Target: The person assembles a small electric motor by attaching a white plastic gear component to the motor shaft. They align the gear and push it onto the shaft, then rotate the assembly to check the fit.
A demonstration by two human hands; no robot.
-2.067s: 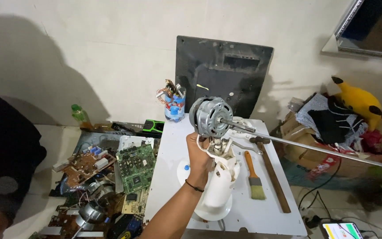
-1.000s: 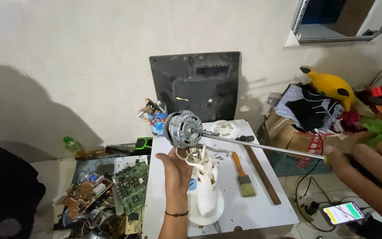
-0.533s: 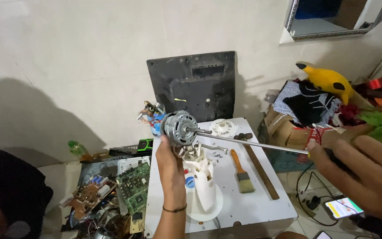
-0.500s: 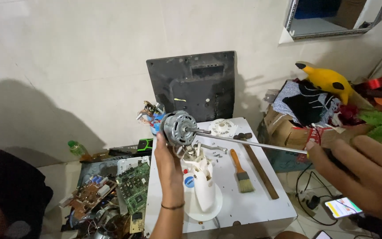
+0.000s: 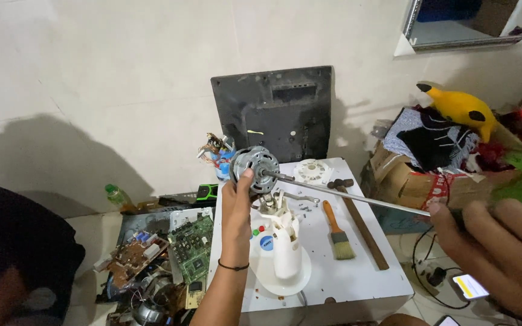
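- the left hand [image 5: 237, 202] was raised over the white table [image 5: 357, 284], fingers wrapped around a round grey fan motor [image 5: 255, 170], thumb up against its face
- a long thin metal rod [image 5: 357, 197] ran from the motor's centre out toward 4 o'clock, ending in the right hand [image 5: 502, 253]
- the right hand sat large and blurred at the near right edge, fingers curled around the rod's end; how tight the grip was i could not tell
- just below the motor, at 6 o'clock from it, stood a white plastic fan housing [image 5: 285, 253] with coloured buttons, upright on the table
- at 3 o'clock from that housing lay a paintbrush [image 5: 336, 232] with an orange handle, and beside it a long hammer [image 5: 360, 223] with a wooden handle
- a white round plastic part [image 5: 313, 171] lay near the table's far edge, at 2 o'clock from the motor
- a dark flat panel [image 5: 276, 111] leaned against the wall behind the table, at 12 o'clock
- green circuit boards [image 5: 191, 244] and scrap electronics were heaped on the floor at 9 o'clock from the table
- a yellow soft toy [image 5: 460, 108] lay on top of a box of clothes [image 5: 418, 175] at 2 o'clock
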